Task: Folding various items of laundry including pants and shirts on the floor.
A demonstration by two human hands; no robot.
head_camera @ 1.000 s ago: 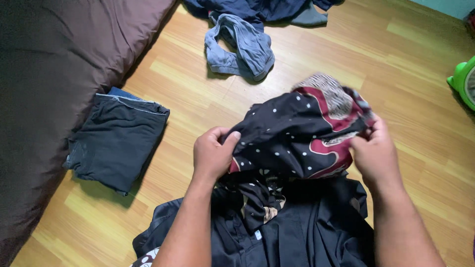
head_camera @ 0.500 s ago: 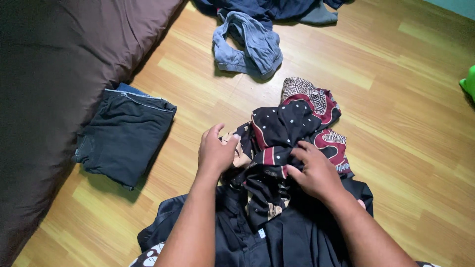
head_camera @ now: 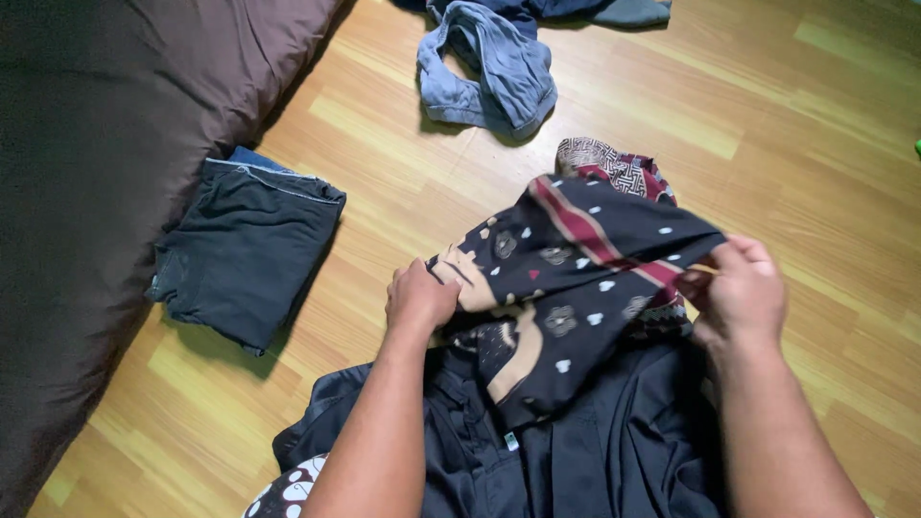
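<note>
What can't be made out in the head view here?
- Patterned cloth: its full shape, bunched between the left hand and right hand.
- Black garment: cut off by the bottom edge, partly under the arms.
- Blue clothes pile: top cropped by the frame.
- Folded dark garment: the layer beneath barely shows.

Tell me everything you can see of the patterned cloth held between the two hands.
The patterned cloth is thin, soft-looking black fabric with small pale motifs, maroon and cream stripes and a tan shape near its left edge. It is stretched, creased, between the left hand and the right hand, each gripping an edge. Its lower part hangs onto the black shirt; its far end, with a geometric border, bunches on the wooden floor.
</note>
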